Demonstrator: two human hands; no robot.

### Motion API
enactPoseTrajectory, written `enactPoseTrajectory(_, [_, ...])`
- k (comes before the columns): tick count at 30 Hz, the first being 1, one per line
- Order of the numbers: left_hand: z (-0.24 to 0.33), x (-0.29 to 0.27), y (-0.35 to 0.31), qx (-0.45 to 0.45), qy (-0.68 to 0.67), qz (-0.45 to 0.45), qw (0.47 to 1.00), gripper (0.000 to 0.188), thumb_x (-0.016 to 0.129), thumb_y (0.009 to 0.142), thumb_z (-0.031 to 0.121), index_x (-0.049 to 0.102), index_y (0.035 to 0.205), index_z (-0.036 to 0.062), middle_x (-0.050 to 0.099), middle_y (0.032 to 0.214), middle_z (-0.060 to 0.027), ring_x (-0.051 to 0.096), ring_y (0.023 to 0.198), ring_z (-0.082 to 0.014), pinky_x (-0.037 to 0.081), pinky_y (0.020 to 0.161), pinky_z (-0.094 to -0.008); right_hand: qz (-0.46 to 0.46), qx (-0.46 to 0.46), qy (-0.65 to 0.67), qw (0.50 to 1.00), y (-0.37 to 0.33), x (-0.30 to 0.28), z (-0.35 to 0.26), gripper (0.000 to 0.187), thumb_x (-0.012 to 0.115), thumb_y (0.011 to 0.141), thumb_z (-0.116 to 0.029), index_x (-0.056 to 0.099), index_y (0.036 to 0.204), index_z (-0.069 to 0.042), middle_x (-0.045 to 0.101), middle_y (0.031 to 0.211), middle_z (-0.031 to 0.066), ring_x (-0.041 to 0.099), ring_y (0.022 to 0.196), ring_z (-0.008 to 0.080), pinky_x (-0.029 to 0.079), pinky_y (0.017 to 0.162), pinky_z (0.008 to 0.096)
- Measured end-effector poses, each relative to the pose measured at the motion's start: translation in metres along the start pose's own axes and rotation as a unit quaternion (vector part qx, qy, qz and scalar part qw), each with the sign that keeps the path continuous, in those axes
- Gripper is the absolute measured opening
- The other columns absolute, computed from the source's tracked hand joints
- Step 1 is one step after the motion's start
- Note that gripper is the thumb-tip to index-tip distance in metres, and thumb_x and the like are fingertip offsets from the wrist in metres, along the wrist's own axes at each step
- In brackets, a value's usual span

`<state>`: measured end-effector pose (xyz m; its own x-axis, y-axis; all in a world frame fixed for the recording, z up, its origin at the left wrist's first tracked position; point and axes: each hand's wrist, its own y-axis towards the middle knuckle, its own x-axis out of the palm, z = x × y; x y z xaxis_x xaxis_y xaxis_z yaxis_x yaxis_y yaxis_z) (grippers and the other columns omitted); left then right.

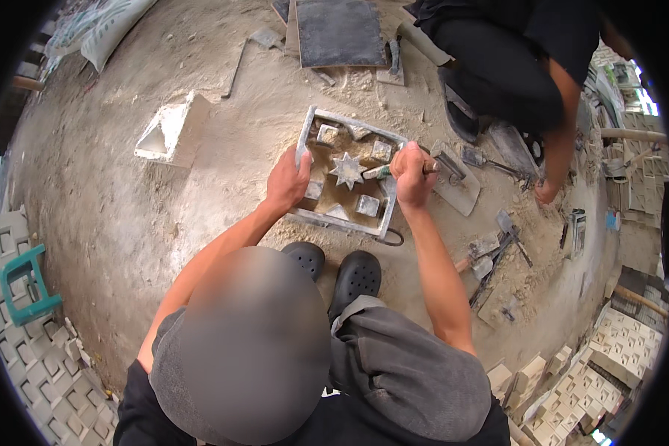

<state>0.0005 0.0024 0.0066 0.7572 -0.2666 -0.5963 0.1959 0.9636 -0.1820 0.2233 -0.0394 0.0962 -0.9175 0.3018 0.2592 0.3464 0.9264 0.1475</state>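
Note:
A square metal mould lies on the ground before my feet, with a star-shaped block at its centre and several smaller square and triangular blocks around it. Brownish material covers the floor between the blocks. My left hand grips the mould's left wall, fingers wrapped over it. Inside my closed right hand, above the right wall, is a short wooden-handled brush. Its tip points left, close to the star; the bristles are too small to make out clearly.
A co-worker's hand reaches toward the ground at the right. Nearby lie a flat trowel and a hammer. A white hollow block stands left, a dark board ahead. A green stool and patterned blocks are far left.

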Motion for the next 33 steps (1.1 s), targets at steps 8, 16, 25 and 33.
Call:
enactPoseTrajectory(8, [0.003, 0.002, 0.000, 0.003, 0.000, 0.003, 1.000, 0.042, 0.042, 0.099, 0.037, 0.053, 0.123, 0.0041, 0.062, 0.109, -0.0248, 0.058, 0.103, -0.0418, 0.045, 0.089, -0.0476, 0.052, -0.011, -0.081, 0.995, 0.003, -0.007, 0.003, 0.048, 0.050, 0.097, -0.019, 0.037, 0.052, -0.007, 0.041, 0.049, -0.0030, 0.034, 0.045, 0.0055, 0.026, 0.044, 0.0252])
enactPoseTrajectory(16, [0.002, 0.000, -0.001, 0.010, 0.001, 0.015, 1.000, 0.042, 0.042, 0.099, 0.037, 0.055, 0.120, 0.0034, 0.063, 0.105, -0.0246, 0.059, 0.101, -0.0418, 0.046, 0.087, -0.0476, 0.108, -0.049, -0.174, 0.978, 0.006, 0.004, 0.006, 0.047, 0.050, 0.097, -0.023, 0.039, 0.054, -0.006, 0.039, 0.050, -0.0048, 0.034, 0.045, 0.0058, 0.026, 0.044, 0.0282])
enactPoseTrajectory(25, [0.002, 0.001, 0.002, 0.018, 0.009, 0.010, 1.000, 0.043, 0.042, 0.099, 0.037, 0.053, 0.122, 0.0032, 0.062, 0.106, -0.0261, 0.059, 0.101, -0.0430, 0.046, 0.086, -0.0481, 0.140, -0.031, -0.152, 0.978, 0.013, 0.016, -0.007, 0.048, 0.052, 0.097, -0.024, 0.038, 0.052, -0.012, 0.042, 0.049, -0.0027, 0.038, 0.044, 0.0071, 0.029, 0.044, 0.0255])
enactPoseTrajectory(33, [-0.007, -0.002, -0.003, 0.019, 0.017, 0.023, 0.999, 0.043, 0.041, 0.099, 0.038, 0.053, 0.123, 0.0030, 0.062, 0.108, -0.0261, 0.058, 0.101, -0.0429, 0.045, 0.088, -0.0479, 0.144, -0.031, -0.114, 0.983, 0.015, 0.028, -0.023, 0.051, 0.052, 0.096, -0.032, 0.039, 0.052, -0.010, 0.039, 0.049, -0.0056, 0.035, 0.047, 0.0048, 0.025, 0.044, 0.0274])
